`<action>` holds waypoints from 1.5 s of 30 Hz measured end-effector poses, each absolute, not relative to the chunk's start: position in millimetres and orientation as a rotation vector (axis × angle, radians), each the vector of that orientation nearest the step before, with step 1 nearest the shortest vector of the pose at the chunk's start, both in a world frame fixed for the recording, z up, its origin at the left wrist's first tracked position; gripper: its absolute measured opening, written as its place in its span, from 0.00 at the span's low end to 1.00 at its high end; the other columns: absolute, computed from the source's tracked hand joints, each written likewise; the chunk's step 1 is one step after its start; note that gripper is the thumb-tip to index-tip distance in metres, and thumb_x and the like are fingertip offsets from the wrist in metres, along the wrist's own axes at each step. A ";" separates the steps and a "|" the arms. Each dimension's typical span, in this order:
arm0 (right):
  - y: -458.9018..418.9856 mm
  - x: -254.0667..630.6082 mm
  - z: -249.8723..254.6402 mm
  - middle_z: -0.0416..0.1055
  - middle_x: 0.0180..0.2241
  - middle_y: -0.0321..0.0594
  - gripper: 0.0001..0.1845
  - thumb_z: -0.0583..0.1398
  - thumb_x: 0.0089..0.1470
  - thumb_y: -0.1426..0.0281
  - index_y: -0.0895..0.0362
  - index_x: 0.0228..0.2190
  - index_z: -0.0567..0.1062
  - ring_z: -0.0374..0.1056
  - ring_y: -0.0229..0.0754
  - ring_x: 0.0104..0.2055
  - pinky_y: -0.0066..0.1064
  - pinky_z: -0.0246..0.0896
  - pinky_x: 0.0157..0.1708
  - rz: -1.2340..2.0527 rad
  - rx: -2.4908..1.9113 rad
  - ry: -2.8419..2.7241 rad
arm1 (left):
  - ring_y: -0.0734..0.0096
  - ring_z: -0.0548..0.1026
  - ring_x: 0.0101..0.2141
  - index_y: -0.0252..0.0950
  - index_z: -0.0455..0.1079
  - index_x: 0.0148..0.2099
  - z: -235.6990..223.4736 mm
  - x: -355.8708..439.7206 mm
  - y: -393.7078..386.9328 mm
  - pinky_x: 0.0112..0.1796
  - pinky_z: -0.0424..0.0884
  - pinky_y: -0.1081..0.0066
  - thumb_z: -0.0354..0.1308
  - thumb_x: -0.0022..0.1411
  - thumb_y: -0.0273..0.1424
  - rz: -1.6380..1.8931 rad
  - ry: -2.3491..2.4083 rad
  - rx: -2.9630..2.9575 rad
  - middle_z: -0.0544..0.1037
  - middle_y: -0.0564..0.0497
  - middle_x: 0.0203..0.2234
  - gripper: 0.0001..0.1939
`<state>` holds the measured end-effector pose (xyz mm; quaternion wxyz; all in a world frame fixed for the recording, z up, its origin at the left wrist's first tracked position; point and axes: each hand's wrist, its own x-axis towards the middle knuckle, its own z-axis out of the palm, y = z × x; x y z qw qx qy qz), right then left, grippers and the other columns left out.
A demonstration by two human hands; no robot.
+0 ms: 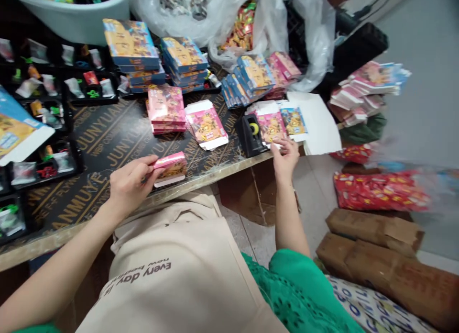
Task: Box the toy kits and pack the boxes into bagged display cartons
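At 9 o'clock | left hand (131,183) pinching pink box (172,165) at table edge (229,168) | 3 o'clock: right hand (285,157) curling its fingers by flat pink carton (271,125), grip unclear | 2 o'clock: black tape dispenser (248,142) standing between hands | 10 o'clock: pink stack (166,103) sitting behind box

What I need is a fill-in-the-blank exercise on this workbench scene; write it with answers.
The left hand holds a mostly ____ carton.
The tape dispenser beside the right hand is coloured ____.
The right sleeve is coloured ____.
Print on the apron begins with ____.

Missing words: pink; black; green; Every.
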<state>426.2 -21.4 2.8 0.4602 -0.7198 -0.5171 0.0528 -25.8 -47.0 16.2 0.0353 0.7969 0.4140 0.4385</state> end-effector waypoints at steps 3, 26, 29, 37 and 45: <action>-25.1 443.4 -6.2 0.74 0.42 0.46 0.14 0.66 0.50 0.61 0.55 0.37 0.83 0.70 0.46 0.45 0.40 0.66 0.45 0.365 -1.824 -1.343 | 0.64 0.79 0.33 0.45 0.75 0.48 18.4 -18.1 -46.1 0.31 0.73 0.67 0.56 0.66 0.28 1.078 1.294 2.516 0.80 0.50 0.38 0.11; -37.6 418.7 -49.3 0.71 0.29 0.37 0.14 0.68 0.31 0.64 0.59 0.20 0.72 0.63 0.36 0.30 0.33 0.60 0.34 0.560 -1.712 -0.709 | 0.56 0.74 0.45 0.50 0.74 0.58 2.3 -11.5 -41.5 0.43 0.70 0.58 0.58 0.67 0.31 1.182 1.292 2.411 0.77 0.47 0.47 0.19; -36.5 399.9 -45.9 0.67 0.26 0.34 0.16 0.67 0.34 0.61 0.57 0.22 0.71 0.61 0.36 0.29 0.32 0.59 0.32 0.477 -1.680 -0.663 | 0.62 0.74 0.39 0.45 0.74 0.56 4.8 -4.6 -39.5 0.39 0.70 0.63 0.54 0.69 0.28 1.214 1.321 2.494 0.77 0.46 0.41 0.17; -55.8 241.3 19.4 0.59 0.15 0.26 0.19 0.69 0.49 0.59 0.55 0.42 0.82 0.49 0.31 0.18 0.28 0.41 0.23 1.642 -1.170 -0.891 | 0.64 0.73 0.40 0.39 0.63 0.59 7.0 -3.9 -30.6 0.42 0.71 0.63 0.50 0.70 0.25 1.306 1.255 2.485 0.77 0.45 0.41 0.17; -33.4 186.1 34.1 0.52 0.09 0.22 0.17 0.67 0.50 0.62 0.58 0.40 0.83 0.39 0.28 0.14 0.27 0.34 0.19 2.099 -0.857 -0.766 | 0.64 0.72 0.44 0.43 0.61 0.61 3.5 -12.9 -29.9 0.44 0.71 0.62 0.49 0.68 0.23 1.236 1.161 2.504 0.75 0.45 0.46 0.21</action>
